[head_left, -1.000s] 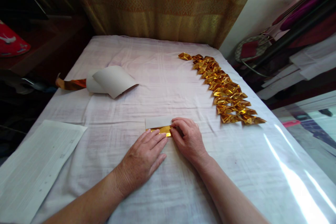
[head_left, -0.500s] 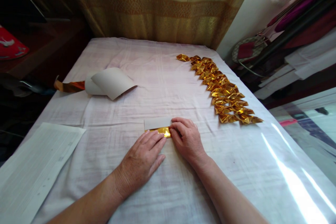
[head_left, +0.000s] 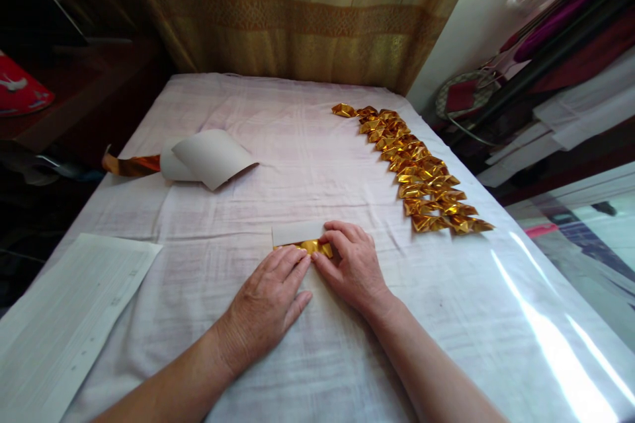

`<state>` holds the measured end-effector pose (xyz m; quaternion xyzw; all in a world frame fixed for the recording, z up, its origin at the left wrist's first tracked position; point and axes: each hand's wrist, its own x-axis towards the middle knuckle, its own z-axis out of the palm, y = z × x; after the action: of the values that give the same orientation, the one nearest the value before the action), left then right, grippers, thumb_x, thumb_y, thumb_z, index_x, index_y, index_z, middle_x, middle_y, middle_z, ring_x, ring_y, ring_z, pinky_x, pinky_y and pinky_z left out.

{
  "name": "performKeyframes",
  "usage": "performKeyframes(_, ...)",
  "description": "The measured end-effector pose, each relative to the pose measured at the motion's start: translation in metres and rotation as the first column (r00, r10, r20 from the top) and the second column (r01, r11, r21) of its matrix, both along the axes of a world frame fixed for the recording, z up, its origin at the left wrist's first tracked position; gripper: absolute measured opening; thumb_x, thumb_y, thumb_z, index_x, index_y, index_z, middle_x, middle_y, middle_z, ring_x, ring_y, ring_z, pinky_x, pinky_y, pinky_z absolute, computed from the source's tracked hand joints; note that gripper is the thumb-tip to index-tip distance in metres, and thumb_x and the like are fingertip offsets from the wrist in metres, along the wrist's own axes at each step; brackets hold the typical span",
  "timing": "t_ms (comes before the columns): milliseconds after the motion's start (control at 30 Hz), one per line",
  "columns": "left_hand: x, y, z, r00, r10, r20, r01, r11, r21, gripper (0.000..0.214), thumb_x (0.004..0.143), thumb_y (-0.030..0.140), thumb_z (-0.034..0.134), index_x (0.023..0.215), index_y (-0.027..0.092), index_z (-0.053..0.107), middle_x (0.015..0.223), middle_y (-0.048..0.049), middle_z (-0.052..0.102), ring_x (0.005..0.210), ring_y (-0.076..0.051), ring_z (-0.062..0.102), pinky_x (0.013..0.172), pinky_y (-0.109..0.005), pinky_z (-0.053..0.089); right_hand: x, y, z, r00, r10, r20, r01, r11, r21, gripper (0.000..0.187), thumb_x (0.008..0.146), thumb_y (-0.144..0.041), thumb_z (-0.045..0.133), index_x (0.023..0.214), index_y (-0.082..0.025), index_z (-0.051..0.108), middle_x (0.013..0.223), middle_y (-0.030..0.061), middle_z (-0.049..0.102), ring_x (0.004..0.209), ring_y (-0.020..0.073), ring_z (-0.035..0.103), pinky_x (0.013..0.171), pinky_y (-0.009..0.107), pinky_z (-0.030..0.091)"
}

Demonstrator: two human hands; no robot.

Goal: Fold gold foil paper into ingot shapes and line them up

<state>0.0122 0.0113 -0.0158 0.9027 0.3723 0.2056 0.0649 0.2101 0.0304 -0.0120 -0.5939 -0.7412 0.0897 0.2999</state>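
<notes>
A small sheet of gold foil paper lies in front of me, its pale back facing up at the far side and a gold band folded along the near side. My left hand rests flat on the band's left part, fingers stretched out and the thumb apart. At the right end, my right hand grips the gold fold between curled fingers and thumb. The two hands' fingertips nearly meet. Part of the fold is hidden under my fingers.
Rows of folded gold foil pieces lie to the right on the bedsheet. A curled roll of pale-backed foil paper sits at the back left. Printed paper lies at the near left. Behind hangs a curtain.
My right thumb has slid left toward my left fingertips along the gold band. The band's right end now sticks up, crumpled, under my right fingers. My left hand has barely moved.
</notes>
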Motion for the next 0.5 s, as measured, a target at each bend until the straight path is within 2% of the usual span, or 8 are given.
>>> performKeyframes(133, 0.001, 0.0, 0.0, 1.0, 0.013, -0.004, -0.013, 1.0, -0.004, 0.044, 0.095, 0.029, 0.051, 0.136, 0.013, 0.052, 0.135, -0.0146, 0.058, 0.128, -0.027, 0.052, 0.11, -0.046, 0.046, 0.002, 0.0, 0.0, 1.0, 0.009, 0.024, -0.009, 1.0, -0.027, 0.013, 0.085, -0.032, 0.068, 0.093, -0.023, 0.064, 0.119, 0.0093, 0.065, 0.111, 0.0267, 0.058, 0.094, 0.043, 0.042)
performKeyframes(300, -0.001, 0.001, 0.002, 0.999, -0.004, -0.036, 0.006, 0.999, 0.051, 0.041, 0.096, 0.03, 0.048, 0.132, 0.011, 0.055, 0.132, -0.0147, 0.06, 0.125, -0.028, 0.054, 0.107, -0.045, 0.048, 0.015, 0.003, -0.003, 0.995, 0.1, -0.023, -0.102, 0.992, -0.075, 0.011, 0.088, -0.023, 0.064, 0.098, -0.023, 0.067, 0.123, 0.0092, 0.065, 0.115, 0.0256, 0.058, 0.096, 0.045, 0.044)
performKeyframes(400, -0.001, 0.002, 0.001, 0.999, 0.0, -0.034, 0.003, 0.998, 0.066, 0.04, 0.096, 0.03, 0.049, 0.131, 0.011, 0.055, 0.132, -0.0144, 0.06, 0.125, -0.027, 0.054, 0.106, -0.044, 0.048, 0.022, 0.004, -0.004, 0.987, 0.151, -0.057, -0.156, 0.984, -0.089, 0.019, 0.088, -0.017, 0.06, 0.103, -0.024, 0.069, 0.126, 0.009, 0.063, 0.117, 0.0247, 0.057, 0.099, 0.046, 0.045)
performKeyframes(500, 0.0, 0.003, 0.003, 1.0, -0.006, -0.028, 0.006, 1.0, 0.027, 0.04, 0.095, 0.03, 0.051, 0.132, 0.014, 0.055, 0.132, -0.0129, 0.059, 0.125, -0.027, 0.053, 0.108, -0.045, 0.046, 0.026, 0.004, -0.005, 0.981, 0.18, -0.073, -0.186, 0.978, -0.096, 0.025, 0.088, -0.015, 0.057, 0.107, -0.025, 0.07, 0.127, 0.009, 0.062, 0.118, 0.0243, 0.057, 0.1, 0.046, 0.046)
